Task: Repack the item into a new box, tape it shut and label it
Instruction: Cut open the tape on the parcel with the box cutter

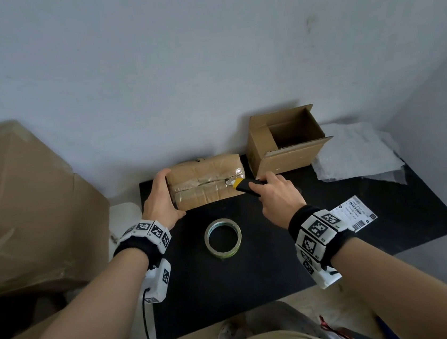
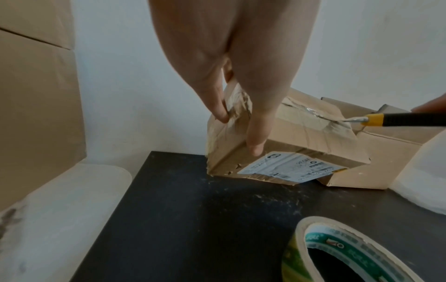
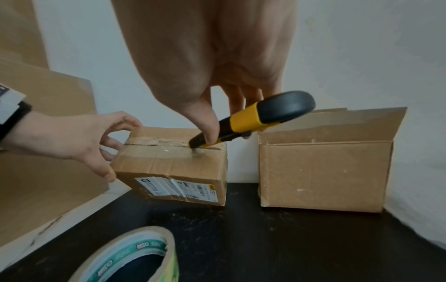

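Observation:
A taped old cardboard box (image 1: 207, 181) (image 2: 284, 145) (image 3: 173, 167) with a shipping label on its front lies on the black table (image 1: 256, 271). My left hand (image 1: 162, 201) (image 2: 239, 106) (image 3: 79, 141) grips its left end. My right hand (image 1: 278, 196) (image 3: 212, 118) holds a yellow-and-black utility knife (image 1: 242, 185) (image 2: 395, 120) (image 3: 255, 118); its blade sits in the taped top seam near the box's right end. An empty new box (image 1: 286, 141) (image 3: 325, 171) stands open just to the right. A tape roll (image 1: 223, 237) (image 2: 342, 251) (image 3: 135, 255) lies in front. A loose shipping label (image 1: 356, 212) lies by my right wrist.
Crumpled clear bubble wrap (image 1: 359, 151) lies at the table's back right. A large cardboard box (image 1: 26, 208) stands off the table's left side, with a white plastic lid (image 2: 60, 209) beside it. A pale wall runs directly behind the boxes.

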Tool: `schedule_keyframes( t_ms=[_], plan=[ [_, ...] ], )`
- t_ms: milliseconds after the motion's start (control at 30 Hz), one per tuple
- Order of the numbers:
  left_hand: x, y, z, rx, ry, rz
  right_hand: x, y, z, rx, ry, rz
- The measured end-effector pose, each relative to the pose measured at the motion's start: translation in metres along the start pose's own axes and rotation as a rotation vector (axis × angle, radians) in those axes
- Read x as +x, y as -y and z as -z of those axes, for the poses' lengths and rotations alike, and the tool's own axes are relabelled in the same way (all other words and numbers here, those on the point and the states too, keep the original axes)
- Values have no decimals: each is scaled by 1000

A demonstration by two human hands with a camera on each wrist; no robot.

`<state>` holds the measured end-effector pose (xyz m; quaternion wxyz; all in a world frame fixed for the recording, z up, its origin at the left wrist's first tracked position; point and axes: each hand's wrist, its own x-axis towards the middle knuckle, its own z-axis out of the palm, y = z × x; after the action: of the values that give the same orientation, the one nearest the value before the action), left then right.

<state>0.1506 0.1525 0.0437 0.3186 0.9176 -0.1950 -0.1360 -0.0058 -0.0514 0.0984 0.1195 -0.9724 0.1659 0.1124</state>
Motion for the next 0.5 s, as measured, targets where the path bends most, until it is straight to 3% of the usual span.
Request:
schedule_keyframes(
  t_ms=[300,500],
  plan=[
    [-2,13,18,-17,-39,-25,0,-24,2,20,10,-146],
    [10,26,26,-33,56,76,3,-26,-1,313,57,-153]
  ],
)
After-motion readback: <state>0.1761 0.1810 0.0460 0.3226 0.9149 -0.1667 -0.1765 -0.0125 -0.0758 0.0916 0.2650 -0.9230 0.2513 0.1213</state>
